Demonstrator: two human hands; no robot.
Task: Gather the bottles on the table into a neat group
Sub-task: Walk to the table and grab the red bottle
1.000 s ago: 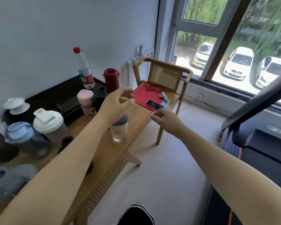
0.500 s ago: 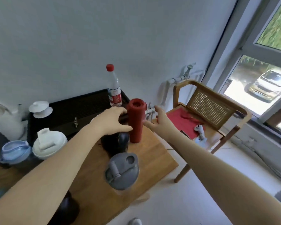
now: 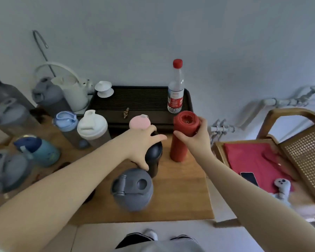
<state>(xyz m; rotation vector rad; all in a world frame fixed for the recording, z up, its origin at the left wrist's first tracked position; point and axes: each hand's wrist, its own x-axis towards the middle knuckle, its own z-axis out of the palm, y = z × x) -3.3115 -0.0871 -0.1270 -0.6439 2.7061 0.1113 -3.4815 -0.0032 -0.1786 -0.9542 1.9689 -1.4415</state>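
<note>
My right hand (image 3: 196, 138) grips the upper part of a tall red bottle (image 3: 180, 144) standing near the right end of the wooden table (image 3: 180, 197). My left hand (image 3: 144, 140) grips the round top of a black bottle (image 3: 154, 157) just left of it. A pink-lidded bottle (image 3: 139, 121) stands behind my left hand. Nearest me stands a clear bottle with a grey lid (image 3: 132, 188). A clear water bottle with a red cap (image 3: 175, 91) stands on the dark tray (image 3: 135, 99). White-lidded (image 3: 92, 125), light-blue-lidded (image 3: 65, 120) and dark-blue-capped (image 3: 37, 150) bottles stand at the left.
A white kettle (image 3: 73, 91) and more grey-lidded bottles (image 3: 7, 168) crowd the table's left end. A small white cup (image 3: 104, 89) rests on the tray's corner. To the right stands a wooden chair (image 3: 298, 142) with a red cloth, a phone and a white controller.
The view has swung left and down over the table. My right hand has closed round the red bottle, and my left hand has settled on the black bottle's top.
</note>
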